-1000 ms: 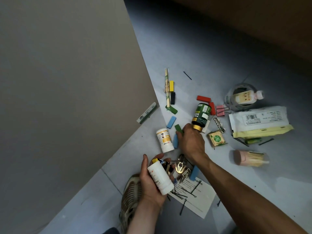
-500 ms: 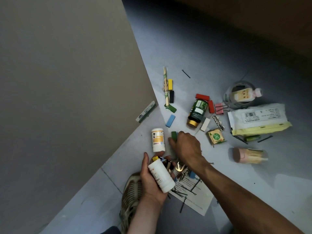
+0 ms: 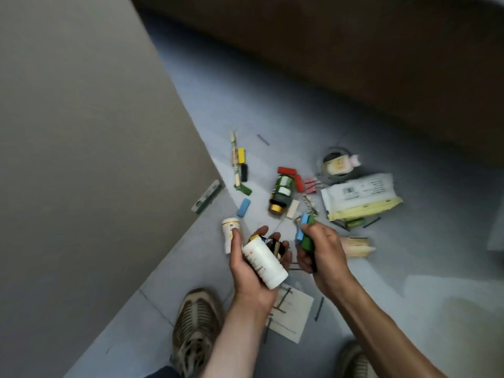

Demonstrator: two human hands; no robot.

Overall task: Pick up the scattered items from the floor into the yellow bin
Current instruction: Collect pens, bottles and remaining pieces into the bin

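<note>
Scattered items, partly gathered: a white bottle (image 3: 265,264) is cradled in the left hand (image 3: 255,271), with a small yellow block (image 3: 254,237) and a dark, gold-trimmed object (image 3: 276,248) lodged by the fingers; blue and green blocks (image 3: 304,233) are clenched in the right hand (image 3: 320,251). Change noted: half a second ago the right hand was pressed to the floor beside the green block; it is now raised clear and brought close to the left, so a transfer or consolidation of the load is judged to be the step in hand. Yellow bin: not seen in this view; its place cannot be told. Remaining on the floor (image 3: 272,105): a second white bottle (image 3: 228,236) just beyond the left thumb; a dark green jar (image 3: 282,193) lying on its side; a lone blue block (image 3: 243,207); red blocks (image 3: 286,170); pink binder clips (image 3: 311,185); a wipes packet (image 3: 360,196); a toothpick tub (image 3: 354,245); chopsticks (image 3: 234,162) with yellow and black blocks alongside; a printed sheet (image 3: 294,315) strewn with hairpins. Obstacles: both hands are loaded, so little more is likely to be carried before a trip to the bin; a panel (image 3: 95,132) crowds the left side; shoes (image 3: 196,328) stand near the sheet.
</note>
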